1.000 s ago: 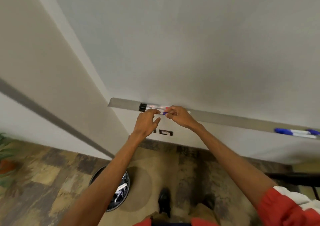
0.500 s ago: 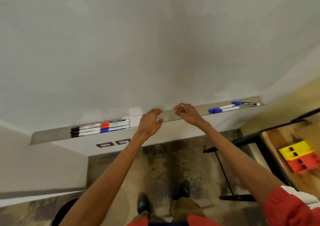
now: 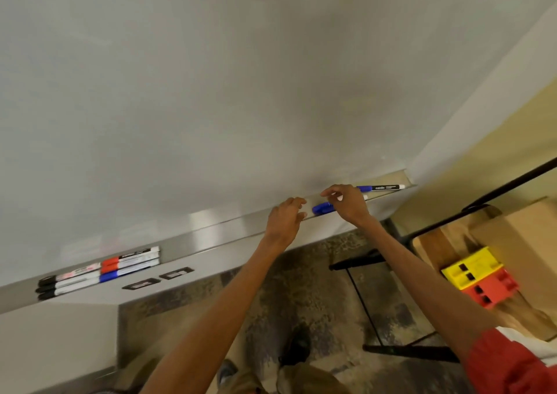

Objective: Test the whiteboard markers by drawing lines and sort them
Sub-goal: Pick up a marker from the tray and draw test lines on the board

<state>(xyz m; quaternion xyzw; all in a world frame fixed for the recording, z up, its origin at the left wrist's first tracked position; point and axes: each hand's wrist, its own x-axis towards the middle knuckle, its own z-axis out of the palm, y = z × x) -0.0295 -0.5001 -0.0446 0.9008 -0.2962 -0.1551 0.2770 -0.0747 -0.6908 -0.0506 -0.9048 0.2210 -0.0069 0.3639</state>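
1. On the tray (image 3: pixel 211 235), my right hand (image 3: pixel 346 205) covers a blue marker (image 3: pixel 323 208); I cannot tell if it grips.
2. My left hand (image 3: pixel 284 217) hovers just beside it, fingers loose, empty.

The tray (image 3: pixel 211 236) carries three rows of markers (image 3: pixel 90 276), showing three black caps, two red and one blue. Two blue-capped markers (image 3: pixel 379 187) lie farther right. There are one left hand (image 3: pixel 283 218), one right hand (image 3: pixel 346 203), two wall plates (image 3: pixel 176 273), one yellow block (image 3: pixel 470 267) and one red block (image 3: pixel 491 289).
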